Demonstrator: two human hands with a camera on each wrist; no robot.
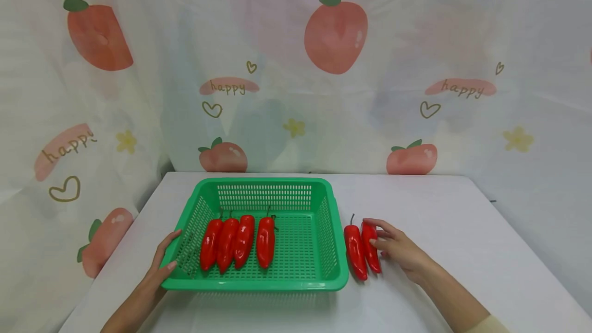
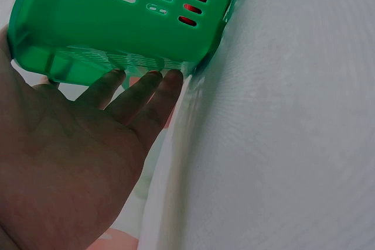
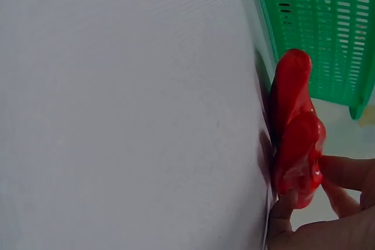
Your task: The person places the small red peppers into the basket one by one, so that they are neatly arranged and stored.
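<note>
A green basket (image 1: 296, 285) stands on the white table with several red peppers (image 1: 265, 243) inside. My left hand (image 1: 150, 284) is at its left side, thumb and fingers spread along the rim; the left wrist view shows the fingers of the hand (image 2: 76, 144) fairly straight against the basket wall (image 2: 117, 27). Right of the basket, two red peppers lie side by side, one nearer the basket (image 1: 355, 252) and one farther right (image 1: 370, 248). My right hand (image 1: 404, 253) pinches the farther pepper (image 3: 299, 159) between thumb and fingers.
White table surface (image 1: 416, 199) extends right of and behind the basket. A printed cloth (image 1: 370, 117) with fruit pictures hangs behind the table and along its left side.
</note>
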